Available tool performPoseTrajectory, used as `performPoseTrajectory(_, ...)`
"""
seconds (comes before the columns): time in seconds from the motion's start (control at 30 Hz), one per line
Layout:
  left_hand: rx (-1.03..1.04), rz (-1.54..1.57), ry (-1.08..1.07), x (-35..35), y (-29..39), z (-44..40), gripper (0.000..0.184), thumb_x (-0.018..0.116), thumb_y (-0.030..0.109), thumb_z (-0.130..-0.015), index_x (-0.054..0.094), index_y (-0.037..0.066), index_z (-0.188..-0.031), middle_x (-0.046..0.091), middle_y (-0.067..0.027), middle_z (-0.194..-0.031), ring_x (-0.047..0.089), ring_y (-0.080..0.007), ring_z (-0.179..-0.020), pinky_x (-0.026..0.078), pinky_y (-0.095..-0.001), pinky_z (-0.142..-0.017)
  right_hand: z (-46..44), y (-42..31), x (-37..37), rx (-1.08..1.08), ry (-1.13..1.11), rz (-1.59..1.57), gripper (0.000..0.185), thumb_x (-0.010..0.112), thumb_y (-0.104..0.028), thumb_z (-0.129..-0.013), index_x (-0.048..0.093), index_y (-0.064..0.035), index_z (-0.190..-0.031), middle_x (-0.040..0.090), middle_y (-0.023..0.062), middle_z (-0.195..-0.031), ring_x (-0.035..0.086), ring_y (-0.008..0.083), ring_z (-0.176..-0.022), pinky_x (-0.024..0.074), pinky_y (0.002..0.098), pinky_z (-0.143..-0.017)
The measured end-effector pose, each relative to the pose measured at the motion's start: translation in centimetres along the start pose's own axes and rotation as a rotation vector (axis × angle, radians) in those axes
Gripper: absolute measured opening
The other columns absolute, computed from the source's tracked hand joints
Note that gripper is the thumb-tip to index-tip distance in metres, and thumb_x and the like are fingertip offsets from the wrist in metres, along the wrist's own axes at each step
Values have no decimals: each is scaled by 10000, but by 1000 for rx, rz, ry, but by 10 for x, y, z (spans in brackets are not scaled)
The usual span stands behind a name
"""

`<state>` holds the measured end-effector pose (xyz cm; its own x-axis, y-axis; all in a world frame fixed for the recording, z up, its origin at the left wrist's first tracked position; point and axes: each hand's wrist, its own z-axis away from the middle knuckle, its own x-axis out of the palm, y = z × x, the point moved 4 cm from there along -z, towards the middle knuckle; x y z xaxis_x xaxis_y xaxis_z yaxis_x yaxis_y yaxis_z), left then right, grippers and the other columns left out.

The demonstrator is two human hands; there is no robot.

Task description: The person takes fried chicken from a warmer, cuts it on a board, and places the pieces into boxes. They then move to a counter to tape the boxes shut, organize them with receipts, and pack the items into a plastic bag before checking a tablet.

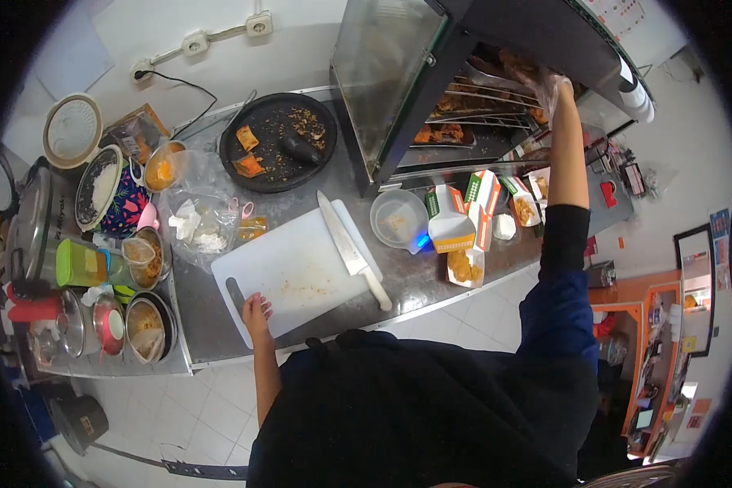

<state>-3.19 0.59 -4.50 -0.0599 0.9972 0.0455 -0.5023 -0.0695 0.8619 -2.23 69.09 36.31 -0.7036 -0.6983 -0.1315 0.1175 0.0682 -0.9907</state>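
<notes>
Glass-sided cabinet point(427, 89), right hand point(555, 85) at the meat point(512, 63)

Below the cabinet runs the grey counter point(191, 276). Its white board point(297, 272) lies flat near the front edge, with the dark dish point(289, 183) just behind. Open boxes point(451, 220) stand in front of the cabinet, beside a clear tub point(398, 220). Across the board's right side lies the knife point(346, 244), its handle past the board, near the counter's edge; a brush from the person's front could tip it off.

The meat sits high inside the cabinet, beside the right hand, which wears a clear glove. Its fingertips are hidden, so I cannot tell whether it grips anything. Loose plastic on greasy meat could let a piece slip, and a low elbow could knock the boxes. The left hand point(258, 313), fingers loosely curled around nothing visible, hovers at the board's handle slot; contact is unclear.
</notes>
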Motion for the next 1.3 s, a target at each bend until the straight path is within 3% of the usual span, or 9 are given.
performPoseTrajectory(0.27,21,-36,-126,-14,8,-16,299,538,287,-903,566,59,-1095,565,-50,-989,561,-158,-854,443,-281,-721,199,43,52,-75,-32,-197,377,495,-237,-898,500,25,-1170,589,155,-1088,624,279,-936,560,362,-760)
performPoseTrajectory(0.4,7,-44,-188,-26,14,-18,294,544,284,-902,567,64,-1095,560,-35,-975,556,-150,-865,438,-280,-727,257,169,128,-23,-192,113,304,597,-335,-856,563,-75,-1009,525,16,-872,528,152,-815,512,317,-696)
performPoseTrajectory(0.47,3,-75,-180,-30,22,-16,274,540,262,-908,572,50,-1079,577,-45,-955,566,-142,-829,451,-271,-707,284,205,195,103,-352,617,316,514,-306,-873,593,-28,-1001,603,132,-990,593,250,-904,478,343,-765)
performPoseTrajectory(0.67,23,-59,-223,-57,24,-25,231,547,234,-910,582,52,-1048,585,-27,-909,556,-104,-773,446,-243,-667,361,342,324,-825,-531,1202,347,493,-122,-845,501,-52,-1185,559,152,-1146,560,314,-1007,450,398,-878)
performPoseTrajectory(0.83,39,-142,-186,-71,31,-29,263,546,264,-910,575,52,-1063,581,-27,-936,553,-110,-814,442,-252,-711,349,347,275,-74,-187,1403,420,574,-120,-746,512,-56,-1156,500,222,-1212,476,323,-1159,398,385,-970)
performPoseTrajectory(1.0,167,-190,-388,-30,36,-54,193,530,189,-919,575,29,-1018,599,-38,-897,565,-98,-754,460,-235,-684,292,388,229,81,-292,1248,529,658,-120,-705,477,-18,-1191,593,223,-1083,583,342,-989,475,421,-833)
performPoseTrajectory(1.07,336,-281,-434,0,53,-49,195,516,182,-924,571,20,-1017,600,-60,-917,577,-143,-788,470,-278,-732,289,393,206,-126,-345,1168,536,684,-174,-722,475,-17,-1190,638,201,-976,646,312,-829,519,410,-724)
performPoseTrajectory(1.2,790,-565,-417,46,98,-17,230,492,159,-919,545,6,-1083,579,-128,-1062,558,-285,-998,424,-398,-909,370,286,244,489,-366,477,607,777,-339,-696,479,-36,-1129,598,91,-705,532,119,-452,470,297,-400)
performPoseTrajectory(1.3,1114,-738,-500,72,110,-2,313,474,163,-910,501,3,-1177,505,-172,-1227,416,-366,-1207,298,-461,-1030,425,297,282,475,-371,521,429,736,-334,-728,480,-67,-946,581,126,-690,561,238,-523,472,367,-469)
